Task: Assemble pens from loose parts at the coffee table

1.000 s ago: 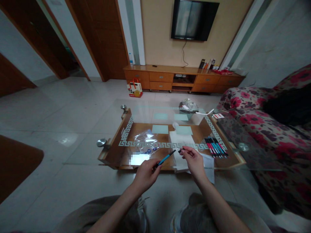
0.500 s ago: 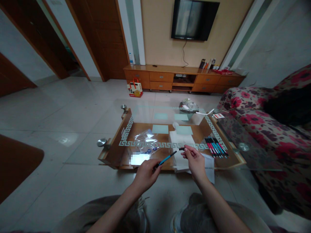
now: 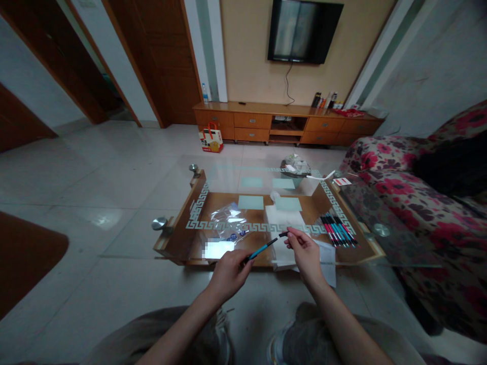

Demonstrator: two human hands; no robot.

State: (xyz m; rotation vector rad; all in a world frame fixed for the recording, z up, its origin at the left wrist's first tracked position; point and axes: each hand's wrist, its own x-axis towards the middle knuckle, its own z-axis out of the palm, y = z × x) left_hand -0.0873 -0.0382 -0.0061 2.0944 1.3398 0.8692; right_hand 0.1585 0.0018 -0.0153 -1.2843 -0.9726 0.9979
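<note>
My left hand (image 3: pixel 227 274) grips the lower end of a blue pen (image 3: pixel 261 249) that slants up to the right. My right hand (image 3: pixel 305 253) pinches a small black cap (image 3: pixel 283 234) against the pen's black tip. Both hands hover over the near edge of a glass-topped coffee table (image 3: pixel 178 203). White paper sheets (image 3: pixel 282 223) lie on the glass under my right hand. A row of several red and blue pens (image 3: pixel 338 230) lies on the table to the right of my right hand.
A crumpled clear plastic bag (image 3: pixel 228 218) lies left of the paper. A floral sofa (image 3: pixel 418 213) stands at the right. A bag of wrappers (image 3: pixel 296 165) sits at the table's far edge. A wooden TV cabinet (image 3: pixel 285 124) and wall television (image 3: pixel 303 31) are behind.
One second ago the cap was apart from the pen tip. My right hand moved it left onto the tip, where it stays now. My left hand barely moved.
</note>
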